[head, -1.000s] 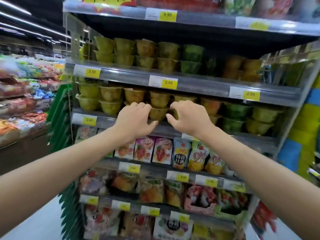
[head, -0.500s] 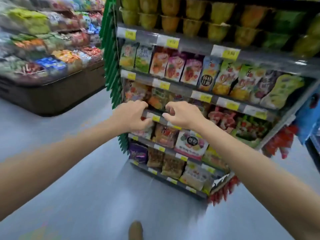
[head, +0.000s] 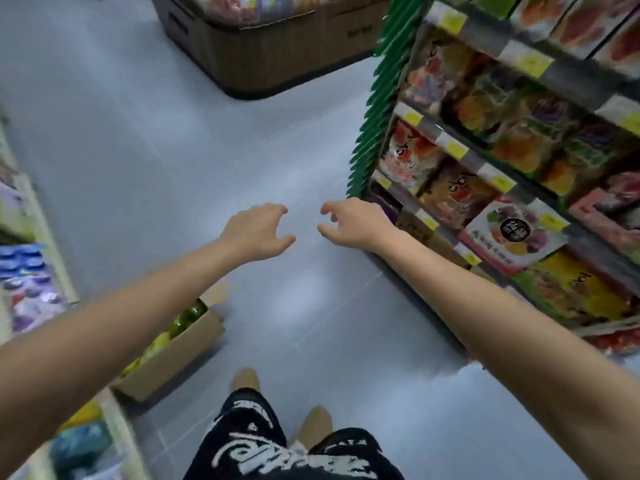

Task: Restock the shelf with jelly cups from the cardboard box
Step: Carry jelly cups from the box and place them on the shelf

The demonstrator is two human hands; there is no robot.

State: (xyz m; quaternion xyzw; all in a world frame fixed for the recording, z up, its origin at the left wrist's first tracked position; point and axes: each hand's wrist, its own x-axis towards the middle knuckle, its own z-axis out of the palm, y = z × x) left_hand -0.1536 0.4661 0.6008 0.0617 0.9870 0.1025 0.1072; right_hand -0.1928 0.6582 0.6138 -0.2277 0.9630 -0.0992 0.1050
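A cardboard box stands on the grey floor at the lower left, partly hidden by my left forearm. Green and yellow jelly cups show inside it. My left hand and my right hand hover over the floor side by side, fingers loosely curled, holding nothing. The shelf rises at the right; only its lower rows of snack bags and boxes are in view. The rows of jelly cups higher up are out of frame.
A brown display bin stands at the far end of the aisle. Another shelf of goods runs along the left edge. Green strips hang on the shelf's left end. My feet stand on the floor below.
The view has swung down from the jelly-cup rows to the floor. Both hands have come away from the shelf and now hang over the aisle. The box has come into view.
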